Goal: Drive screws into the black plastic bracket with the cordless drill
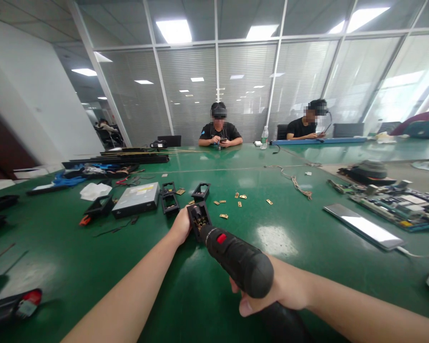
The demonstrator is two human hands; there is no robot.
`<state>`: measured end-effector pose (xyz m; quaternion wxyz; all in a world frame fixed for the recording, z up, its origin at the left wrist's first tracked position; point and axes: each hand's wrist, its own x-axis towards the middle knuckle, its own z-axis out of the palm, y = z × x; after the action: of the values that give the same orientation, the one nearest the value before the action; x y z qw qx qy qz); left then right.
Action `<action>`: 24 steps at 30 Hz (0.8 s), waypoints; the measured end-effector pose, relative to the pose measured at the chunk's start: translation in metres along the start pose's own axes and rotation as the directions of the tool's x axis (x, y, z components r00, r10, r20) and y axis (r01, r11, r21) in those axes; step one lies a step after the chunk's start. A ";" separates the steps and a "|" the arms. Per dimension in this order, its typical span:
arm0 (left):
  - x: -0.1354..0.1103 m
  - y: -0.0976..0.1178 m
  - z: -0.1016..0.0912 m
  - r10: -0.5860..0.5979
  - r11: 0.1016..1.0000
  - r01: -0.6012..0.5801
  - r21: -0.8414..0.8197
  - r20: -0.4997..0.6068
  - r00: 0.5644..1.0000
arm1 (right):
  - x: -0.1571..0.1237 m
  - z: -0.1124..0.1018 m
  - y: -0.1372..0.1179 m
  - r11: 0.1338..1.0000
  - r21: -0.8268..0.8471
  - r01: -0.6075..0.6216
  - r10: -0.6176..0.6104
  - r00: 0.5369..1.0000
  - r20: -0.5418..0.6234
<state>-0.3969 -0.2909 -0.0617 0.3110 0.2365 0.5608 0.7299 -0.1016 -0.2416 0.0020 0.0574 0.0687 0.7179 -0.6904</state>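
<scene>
On the green table (93, 267), near centre, the left hand (180, 227) clasps a small black box (199, 218) with brass pieces inside. The right hand (277, 295) grips a black screwdriver (238, 259) with a red switch, its tip at the box.

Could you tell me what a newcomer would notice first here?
The black electric screwdriver in the right hand, centre front, its tip at a small black housing held by the left hand. Beyond, brass pieces lie scattered on the green table, a disc drive to their left.

Glossy green table (300, 247); matt black plastic driver (241, 262); brass clips (223, 216).
</scene>
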 end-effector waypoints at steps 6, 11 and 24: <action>0.001 0.000 -0.001 0.028 0.999 -0.028 0.029 -0.002 1.000 | 0.004 -0.001 0.001 0.999 -0.038 0.036 -0.038 0.999 -0.029; 0.002 0.000 0.001 0.015 0.999 -0.015 0.032 -0.008 1.000 | 0.002 -0.001 -0.001 1.000 -0.029 0.012 -0.013 1.000 -0.017; 0.002 0.000 0.001 0.000 1.000 0.000 0.004 -0.030 1.000 | 0.000 -0.001 -0.012 0.998 0.054 -0.035 0.035 0.999 0.009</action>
<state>-0.3973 -0.2888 -0.0615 0.3019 0.2260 0.5669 0.7324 -0.1035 -0.2408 0.0144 0.0704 0.0802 0.6972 -0.7089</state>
